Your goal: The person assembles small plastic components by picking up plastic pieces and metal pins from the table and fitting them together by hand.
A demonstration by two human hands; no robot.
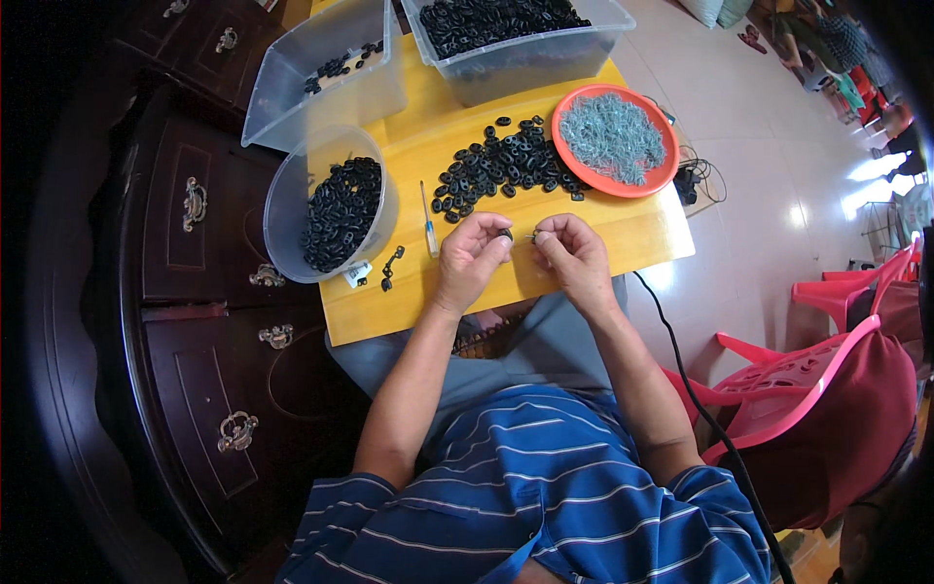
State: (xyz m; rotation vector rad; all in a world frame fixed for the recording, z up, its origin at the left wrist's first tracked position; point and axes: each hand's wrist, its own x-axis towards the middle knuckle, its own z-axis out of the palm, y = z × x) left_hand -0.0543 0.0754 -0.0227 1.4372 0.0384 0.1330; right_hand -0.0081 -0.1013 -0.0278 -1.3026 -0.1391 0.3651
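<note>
Hands (467, 263) pinch a black piece (505, 234) and, seemingly, wire (530, 237).

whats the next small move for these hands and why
Probably ease the right hand toward the left hand: the left pinches a small black piece, the right a thin item too tiny to identify, and a gap lies between them.

The table (642, 234) is yellow, plate (608, 185) orange, pieces (511, 161) black — shirt (525, 487) white-striped blue.
</note>
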